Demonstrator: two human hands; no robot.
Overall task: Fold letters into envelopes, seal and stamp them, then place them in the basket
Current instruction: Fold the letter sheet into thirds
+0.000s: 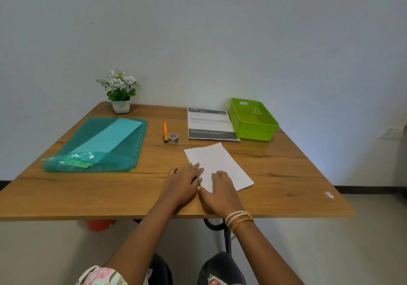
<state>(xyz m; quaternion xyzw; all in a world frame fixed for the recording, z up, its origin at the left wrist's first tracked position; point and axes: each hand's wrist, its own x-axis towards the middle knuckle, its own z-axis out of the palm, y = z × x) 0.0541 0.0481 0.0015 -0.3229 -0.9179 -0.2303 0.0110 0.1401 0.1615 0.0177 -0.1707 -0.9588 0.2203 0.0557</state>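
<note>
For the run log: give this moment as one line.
stage: folding letter | both hands flat on white sheet | basket: empty | tape roll, pen: untouched

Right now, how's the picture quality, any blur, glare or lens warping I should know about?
Head view: wide-angle warping bows the table edges; the folder's near flap looks smeared and blurry; a pale bluish light patch falls on the tabletop's right side beyond the basket; the printed sheet's small text is too soft to read; both hands, left hand and right hand, and the paper look reasonably sharp.
</note>
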